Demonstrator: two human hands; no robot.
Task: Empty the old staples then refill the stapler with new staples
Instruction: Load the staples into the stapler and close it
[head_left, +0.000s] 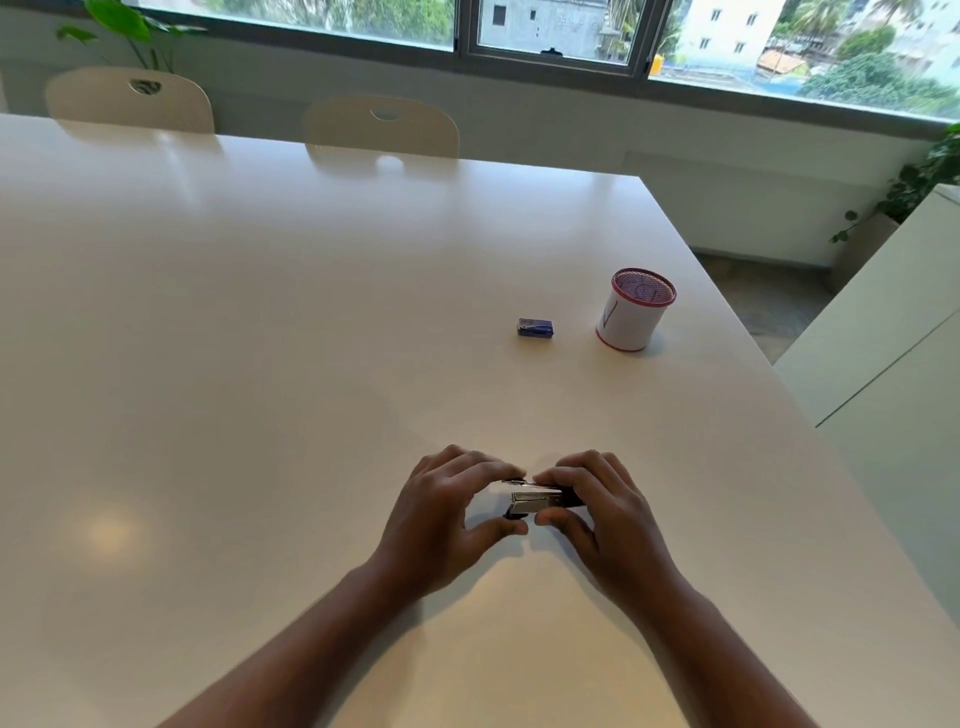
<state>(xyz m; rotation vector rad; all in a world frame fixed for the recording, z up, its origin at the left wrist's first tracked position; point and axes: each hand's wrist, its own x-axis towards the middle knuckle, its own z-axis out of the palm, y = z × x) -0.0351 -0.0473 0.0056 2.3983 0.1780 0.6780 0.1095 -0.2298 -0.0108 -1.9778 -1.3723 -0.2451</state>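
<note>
A small black and silver stapler (537, 498) lies near the front of the white table (260, 338), held between both hands. My left hand (447, 509) grips its left end with fingers above and thumb below. My right hand (602, 506) grips its right end the same way and covers the back of it. A thin metal part shows along the stapler's top edge; whether it is open I cannot tell. A small blue staple box (535, 327) lies farther back on the table, apart from the hands.
A white mesh cup with a red rim (636, 312) stands right of the blue box. Two cream chairs (382, 127) are tucked in at the far side. The table's right edge runs diagonally, with a white cabinet (893, 322) beyond it.
</note>
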